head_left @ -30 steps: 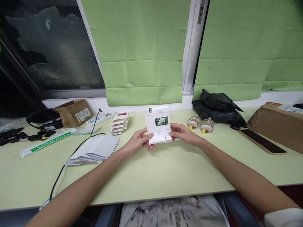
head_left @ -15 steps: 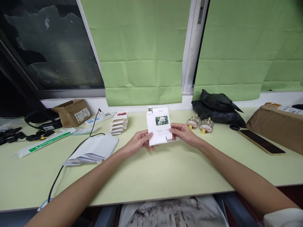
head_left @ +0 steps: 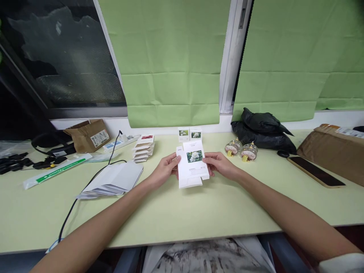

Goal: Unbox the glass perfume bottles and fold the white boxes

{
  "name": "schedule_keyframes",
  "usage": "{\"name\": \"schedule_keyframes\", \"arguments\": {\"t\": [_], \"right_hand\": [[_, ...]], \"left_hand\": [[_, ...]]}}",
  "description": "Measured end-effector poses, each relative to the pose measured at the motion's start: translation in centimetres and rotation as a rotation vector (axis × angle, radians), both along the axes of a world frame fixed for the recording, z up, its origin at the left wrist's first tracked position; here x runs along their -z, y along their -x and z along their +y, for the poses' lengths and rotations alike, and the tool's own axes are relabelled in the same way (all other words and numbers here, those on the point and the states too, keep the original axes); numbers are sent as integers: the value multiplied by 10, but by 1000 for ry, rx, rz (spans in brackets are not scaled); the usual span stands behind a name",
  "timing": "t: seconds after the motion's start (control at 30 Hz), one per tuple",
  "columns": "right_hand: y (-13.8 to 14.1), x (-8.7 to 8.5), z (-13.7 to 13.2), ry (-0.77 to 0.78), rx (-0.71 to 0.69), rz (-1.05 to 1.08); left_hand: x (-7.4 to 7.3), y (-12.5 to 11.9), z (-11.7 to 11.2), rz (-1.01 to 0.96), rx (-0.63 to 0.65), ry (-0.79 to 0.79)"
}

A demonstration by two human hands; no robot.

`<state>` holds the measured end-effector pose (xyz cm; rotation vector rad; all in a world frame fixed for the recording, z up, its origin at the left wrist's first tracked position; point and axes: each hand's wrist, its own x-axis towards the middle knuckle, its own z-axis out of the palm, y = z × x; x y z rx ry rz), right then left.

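Observation:
A flat white carton with a white-flower picture (head_left: pixel 192 163) lies tilted low over the pale green table (head_left: pixel 182 212) in the middle. My left hand (head_left: pixel 165 169) pinches its left edge, thumb on top. On the opposite edge, my right hand (head_left: pixel 220 165) grips it with fingers curled. Two small assembled white boxes with the same picture (head_left: pixel 189 134) stand against the wall just behind.
A stack of flat white cartons (head_left: pixel 113 180) lies to the left, with a pile of small cartons (head_left: pixel 144 148), a power strip and black cable (head_left: pixel 85 189). Two glass jars (head_left: pixel 241 149), a black bag (head_left: pixel 263 129), a phone (head_left: pixel 315 171) and brown parcels sit to the right.
Both hands lowered the carton toward me and tilted it flatter, uncovering the two small boxes by the wall.

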<state>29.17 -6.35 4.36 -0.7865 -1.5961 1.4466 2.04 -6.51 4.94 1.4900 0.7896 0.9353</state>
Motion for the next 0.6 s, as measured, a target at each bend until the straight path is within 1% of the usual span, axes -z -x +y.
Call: {"name": "schedule_keyframes", "arguments": {"t": [0.13,0.33,0.4,0.5,0.57,0.6], "right_hand": [[0,1,1,-24,30,25],[4,1,0,-18,73,39],[6,1,0,-34,101,55],[7,0,1,-41,146,78],[7,-2,1,-27,178,76],[7,-2,1,-24,196,71]], "left_hand": [[2,0,0,40,29,19],[-1,-8,-4,51,-41,7],[-4,-11,-8,51,-49,33],[-13,-14,-10,85,-60,56],[-26,-9,-3,134,-127,4],[-36,-4,5,161,-190,-38]]}}
